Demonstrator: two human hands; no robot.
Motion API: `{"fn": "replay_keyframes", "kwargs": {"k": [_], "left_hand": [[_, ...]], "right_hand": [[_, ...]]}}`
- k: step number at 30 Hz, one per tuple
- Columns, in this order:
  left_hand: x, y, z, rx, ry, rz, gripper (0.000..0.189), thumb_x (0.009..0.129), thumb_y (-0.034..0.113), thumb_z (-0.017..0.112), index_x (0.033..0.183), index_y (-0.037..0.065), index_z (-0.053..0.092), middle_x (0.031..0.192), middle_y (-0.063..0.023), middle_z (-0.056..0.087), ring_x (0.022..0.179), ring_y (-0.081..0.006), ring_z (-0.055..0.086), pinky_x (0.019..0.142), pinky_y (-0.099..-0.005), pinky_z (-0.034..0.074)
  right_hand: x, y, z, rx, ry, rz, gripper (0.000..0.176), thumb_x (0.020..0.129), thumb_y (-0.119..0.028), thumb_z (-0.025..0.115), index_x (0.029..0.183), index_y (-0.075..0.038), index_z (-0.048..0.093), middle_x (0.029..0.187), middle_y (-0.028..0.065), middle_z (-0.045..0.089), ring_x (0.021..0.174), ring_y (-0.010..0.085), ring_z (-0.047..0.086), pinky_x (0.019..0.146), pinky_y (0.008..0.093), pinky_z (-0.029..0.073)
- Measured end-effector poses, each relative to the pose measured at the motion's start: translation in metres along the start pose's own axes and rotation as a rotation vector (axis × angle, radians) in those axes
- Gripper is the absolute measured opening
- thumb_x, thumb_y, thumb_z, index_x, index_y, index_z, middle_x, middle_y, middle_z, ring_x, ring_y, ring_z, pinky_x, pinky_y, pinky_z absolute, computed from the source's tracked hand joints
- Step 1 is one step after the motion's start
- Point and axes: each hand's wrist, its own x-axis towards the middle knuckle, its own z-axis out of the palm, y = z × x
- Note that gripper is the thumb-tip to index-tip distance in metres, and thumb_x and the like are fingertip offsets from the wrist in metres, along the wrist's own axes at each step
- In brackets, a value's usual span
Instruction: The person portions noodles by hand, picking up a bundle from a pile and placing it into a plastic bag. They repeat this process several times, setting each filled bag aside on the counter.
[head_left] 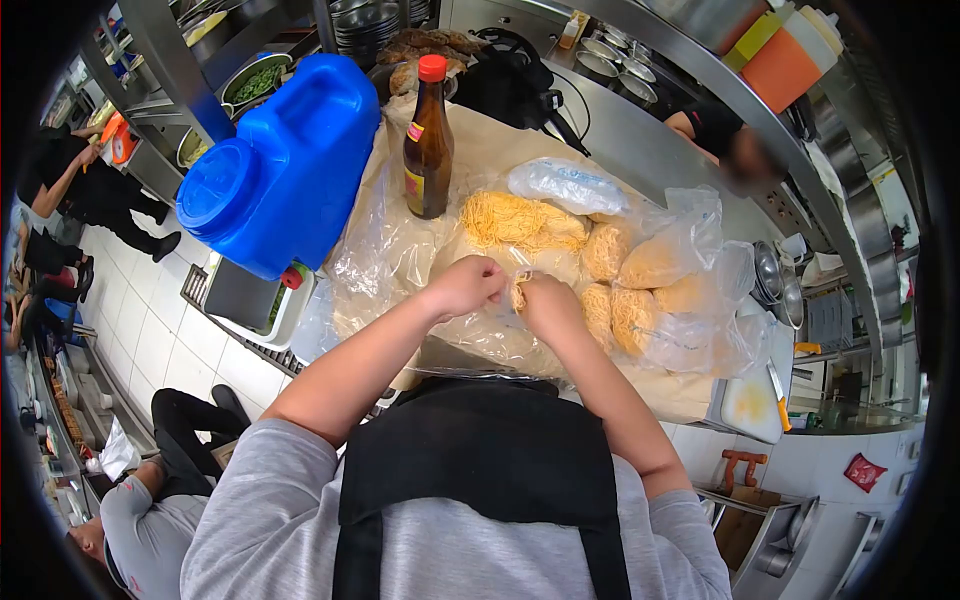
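Observation:
My left hand (468,287) is closed over the clear plastic sheet, its fingertips pinched; what they hold is too small to tell. Beside it, my right hand (549,305) is closed around a small bundle of noodles (520,290) that seems to be in clear plastic. Loose yellow noodles (520,222) lie just beyond my hands on the plastic sheet (390,260). To the right sit several bagged noodle portions (633,320). A crumpled roll of clear bags (568,184) rests behind the loose noodles.
A brown bottle with a red cap (428,145) stands behind my left hand. The large blue jug (290,165) is at the left. A knife (777,395) lies on a white board (752,405) at the right. Other people are at the left and across the counter.

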Motion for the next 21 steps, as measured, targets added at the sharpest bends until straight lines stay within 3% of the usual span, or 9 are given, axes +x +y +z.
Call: {"fn": "replay_keyframes", "kwargs": {"k": [4, 7, 9, 10, 14, 16, 19, 21], "left_hand": [[0.000, 0.001, -0.001, 0.038, 0.075, 0.105, 0.017, 0.094, 0.014, 0.056, 0.095, -0.001, 0.063, 0.080, -0.0038, 0.063, 0.074, -0.0118, 0.059, 0.070, -0.0265, 0.049], [0.000, -0.008, -0.009, 0.070, 0.146, 0.148, 0.016, 0.093, 0.013, 0.055, 0.093, -0.002, 0.061, 0.079, -0.0054, 0.063, 0.073, -0.0134, 0.060, 0.070, -0.0277, 0.049], [0.000, -0.011, -0.010, 0.081, 0.169, 0.159, 0.016, 0.092, 0.013, 0.055, 0.091, -0.002, 0.060, 0.078, -0.0067, 0.063, 0.073, -0.0142, 0.060, 0.070, -0.0283, 0.049], [-0.001, -0.011, -0.009, 0.168, 0.214, 0.175, 0.017, 0.092, 0.015, 0.056, 0.090, -0.002, 0.058, 0.078, -0.0088, 0.063, 0.072, -0.0162, 0.061, 0.070, -0.0294, 0.049], [-0.019, 0.019, 0.009, 0.431, 0.339, 0.152, 0.019, 0.087, 0.016, 0.062, 0.087, -0.001, 0.054, 0.075, -0.0134, 0.062, 0.071, -0.0254, 0.062, 0.067, -0.0350, 0.049], [-0.015, 0.014, 0.013, 0.468, 0.367, 0.214, 0.017, 0.083, 0.012, 0.064, 0.088, -0.001, 0.053, 0.074, -0.0140, 0.060, 0.071, -0.0282, 0.061, 0.067, -0.0372, 0.048], [-0.012, 0.009, 0.011, 0.458, 0.441, 0.341, 0.017, 0.078, 0.004, 0.064, 0.089, 0.001, 0.052, 0.076, -0.0151, 0.058, 0.073, -0.0313, 0.060, 0.068, -0.0399, 0.048], [-0.014, 0.010, 0.012, 0.411, 0.477, 0.403, 0.018, 0.075, -0.001, 0.063, 0.090, 0.002, 0.052, 0.079, -0.0157, 0.058, 0.075, -0.0315, 0.059, 0.069, -0.0404, 0.048]], "right_hand": [[0.000, -0.009, 0.000, -0.194, 0.075, -0.058, 0.020, 0.080, -0.014, 0.064, 0.097, -0.003, 0.067, 0.106, 0.0138, 0.065, 0.096, 0.0324, 0.063, 0.081, 0.0404, 0.049], [-0.010, 0.005, -0.017, 0.075, 0.178, -0.202, 0.021, 0.084, -0.016, 0.065, 0.102, -0.006, 0.068, 0.105, 0.0093, 0.067, 0.095, 0.0262, 0.066, 0.080, 0.0395, 0.049], [-0.010, 0.030, -0.019, 0.832, 0.206, -0.089, 0.028, 0.086, -0.018, 0.069, 0.112, -0.007, 0.066, 0.105, 0.0054, 0.067, 0.093, 0.0189, 0.065, 0.080, 0.0352, 0.049], [-0.006, 0.044, -0.011, 0.965, 0.214, 0.048, 0.035, 0.090, -0.017, 0.069, 0.121, -0.005, 0.061, 0.104, 0.0052, 0.066, 0.090, 0.0141, 0.062, 0.080, 0.0311, 0.049], [-0.001, 0.060, 0.037, 1.078, 0.055, 0.136, 0.030, 0.091, -0.014, 0.068, 0.116, 0.000, 0.060, 0.103, 0.0059, 0.065, 0.088, 0.0126, 0.061, 0.076, 0.0295, 0.050], [-0.003, 0.044, 0.034, 1.170, -0.150, 0.159, 0.025, 0.091, -0.013, 0.068, 0.110, 0.000, 0.058, 0.099, 0.0069, 0.064, 0.085, 0.0117, 0.060, 0.072, 0.0263, 0.050], [-0.004, 0.032, 0.016, 1.394, -0.035, 0.294, 0.020, 0.089, -0.012, 0.070, 0.103, -0.004, 0.057, 0.090, 0.0030, 0.061, 0.078, 0.0089, 0.057, 0.067, 0.0243, 0.048], [0.003, 0.042, 0.012, 1.324, 0.053, 0.218, 0.021, 0.088, -0.011, 0.071, 0.101, -0.005, 0.056, 0.084, 0.0003, 0.057, 0.074, 0.0079, 0.053, 0.064, 0.0241, 0.045]]}}
